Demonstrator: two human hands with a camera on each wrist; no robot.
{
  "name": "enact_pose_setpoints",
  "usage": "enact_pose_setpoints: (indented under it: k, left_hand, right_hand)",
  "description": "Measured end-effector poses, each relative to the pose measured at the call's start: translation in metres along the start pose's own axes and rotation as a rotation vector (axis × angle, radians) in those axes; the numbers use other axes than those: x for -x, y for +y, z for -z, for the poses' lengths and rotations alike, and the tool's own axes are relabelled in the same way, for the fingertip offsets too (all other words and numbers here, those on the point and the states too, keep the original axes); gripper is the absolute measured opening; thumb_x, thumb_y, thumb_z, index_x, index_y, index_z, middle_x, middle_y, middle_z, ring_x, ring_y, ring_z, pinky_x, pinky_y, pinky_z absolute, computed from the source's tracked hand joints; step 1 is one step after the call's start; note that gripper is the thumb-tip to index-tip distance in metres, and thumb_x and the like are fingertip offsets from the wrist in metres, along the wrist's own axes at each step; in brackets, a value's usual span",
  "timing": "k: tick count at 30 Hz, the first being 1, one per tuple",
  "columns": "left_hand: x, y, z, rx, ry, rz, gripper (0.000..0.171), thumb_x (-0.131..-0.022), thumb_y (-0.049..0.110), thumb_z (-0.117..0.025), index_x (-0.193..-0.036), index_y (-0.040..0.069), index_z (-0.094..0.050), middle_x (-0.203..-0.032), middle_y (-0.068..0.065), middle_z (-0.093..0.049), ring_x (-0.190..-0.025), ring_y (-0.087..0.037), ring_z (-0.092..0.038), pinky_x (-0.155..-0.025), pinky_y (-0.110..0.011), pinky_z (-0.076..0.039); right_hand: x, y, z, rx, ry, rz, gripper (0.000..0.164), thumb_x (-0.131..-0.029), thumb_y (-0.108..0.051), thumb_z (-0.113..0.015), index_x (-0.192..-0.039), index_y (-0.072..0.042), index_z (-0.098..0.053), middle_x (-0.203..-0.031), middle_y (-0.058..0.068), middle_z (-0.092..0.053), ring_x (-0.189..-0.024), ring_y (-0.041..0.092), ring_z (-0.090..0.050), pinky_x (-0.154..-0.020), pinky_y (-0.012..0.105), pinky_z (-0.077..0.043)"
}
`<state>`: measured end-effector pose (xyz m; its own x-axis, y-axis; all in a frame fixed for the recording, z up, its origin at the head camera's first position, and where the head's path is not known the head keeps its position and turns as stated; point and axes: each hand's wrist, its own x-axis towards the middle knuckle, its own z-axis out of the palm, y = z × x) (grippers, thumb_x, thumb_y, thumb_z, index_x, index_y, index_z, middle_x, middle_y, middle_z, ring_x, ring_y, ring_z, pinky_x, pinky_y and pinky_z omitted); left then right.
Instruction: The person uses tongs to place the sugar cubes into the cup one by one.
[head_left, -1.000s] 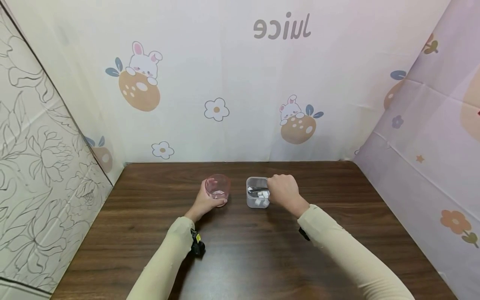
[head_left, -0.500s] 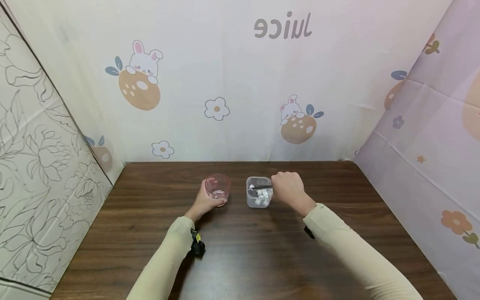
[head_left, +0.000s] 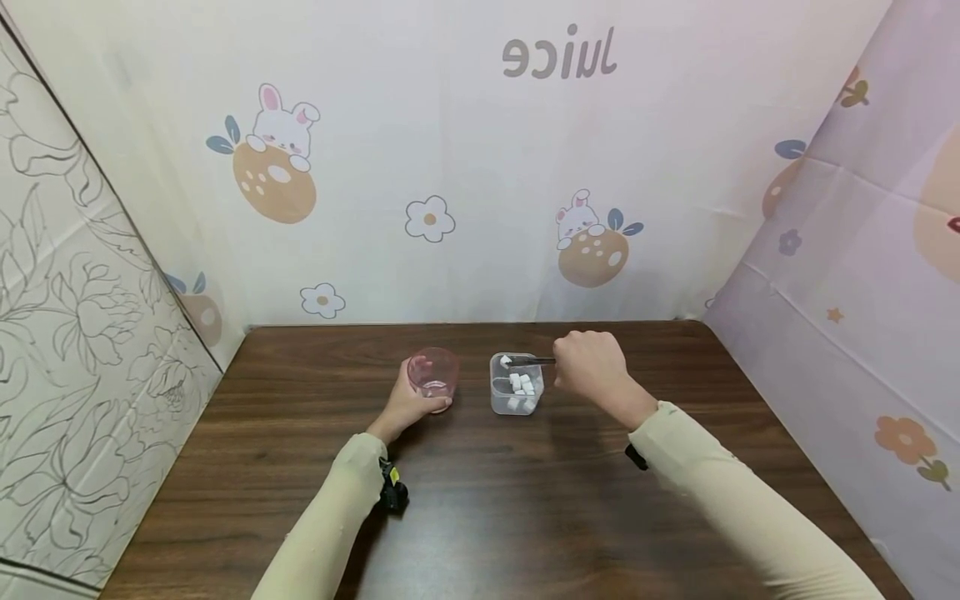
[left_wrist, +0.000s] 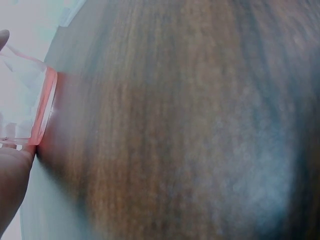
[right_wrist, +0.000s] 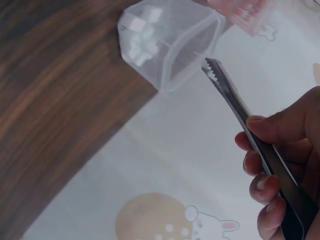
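My left hand (head_left: 406, 405) grips a pink see-through cup (head_left: 444, 367) standing on the table; its base edge (left_wrist: 45, 107) shows at the left of the left wrist view. To the cup's right stands a square clear plastic container (head_left: 497, 403) holding several white cubes (head_left: 522, 384). My right hand (head_left: 597, 367) holds metal serrated tongs (right_wrist: 250, 125), thumb on one side and curled fingers on the other. In the head view the tongs reach left over the container, with one white cube (head_left: 506, 361) at their tips. Against the pale background, the right wrist view does not show that cube clearly.
The dark wood-grain table (head_left: 480, 517) ends at the back against a printed cloth wall (head_left: 360, 167). A purple-toned cloth (head_left: 840, 250) hangs on the right, a flower-patterned panel (head_left: 90, 333) on the left. A small black device (head_left: 393, 492) sits at the left wrist.
My right hand has risen and moved right and back, lifting the tongs and a white cube from among the others to the container's rim. The left hand and cup stay put.
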<state>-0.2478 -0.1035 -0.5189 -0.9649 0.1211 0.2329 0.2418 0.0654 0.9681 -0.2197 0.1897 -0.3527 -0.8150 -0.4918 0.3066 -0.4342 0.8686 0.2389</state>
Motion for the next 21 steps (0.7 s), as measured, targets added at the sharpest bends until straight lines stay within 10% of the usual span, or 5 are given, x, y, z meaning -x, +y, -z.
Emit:
enact_pose_setpoints:
  k: [17, 21]
  left_hand:
    - [0.003, 0.033, 0.003, 0.018, -0.052, 0.117, 0.089, -0.067, -0.004, -0.081, -0.137, -0.008, -0.027, -0.136, -0.029, -0.040, -0.127, -0.041, -0.037, -0.103, -0.051, -0.033]
    - [-0.001, 0.018, 0.002, 0.001, -0.029, 0.116, 0.088, -0.066, -0.003, -0.082, -0.136, -0.004, -0.029, -0.135, -0.025, -0.042, -0.126, -0.037, -0.039, -0.104, -0.048, -0.033]
  right_hand:
    - [-0.007, -0.008, 0.028, -0.029, 0.054, 0.021, 0.040, -0.068, -0.003, -0.063, -0.045, -0.019, -0.035, -0.045, -0.004, -0.034, -0.044, 0.014, -0.025, -0.035, 0.031, -0.026]
    - [-0.011, -0.015, 0.032, -0.031, 0.054, 0.027, 0.036, -0.066, -0.002, -0.059, -0.045, -0.019, -0.036, -0.046, -0.003, -0.036, -0.044, 0.014, -0.028, -0.034, 0.033, -0.029]
